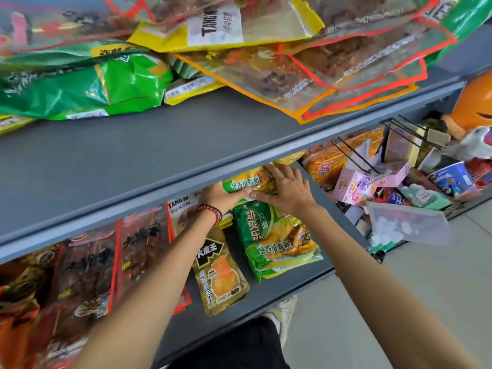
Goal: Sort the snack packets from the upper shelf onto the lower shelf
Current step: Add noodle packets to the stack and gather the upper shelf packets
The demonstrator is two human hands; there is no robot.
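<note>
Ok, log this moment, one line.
left hand holds green noodle packet | right hand presses it | at lower shelf, behind matching packet

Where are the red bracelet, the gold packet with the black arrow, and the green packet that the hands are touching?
red bracelet (211,213): head view, on the beads round the wrist.
gold packet (222,274): head view, on its orange picture.
green packet (241,186): head view, on its green label band.

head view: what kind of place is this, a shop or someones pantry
Most likely a small shop: grey tiered shelves stacked with many sealed snack packets, and wire display hooks over boxed goods to the right. The left hand grips a green noodle packet; the right hand rests on it.
</note>
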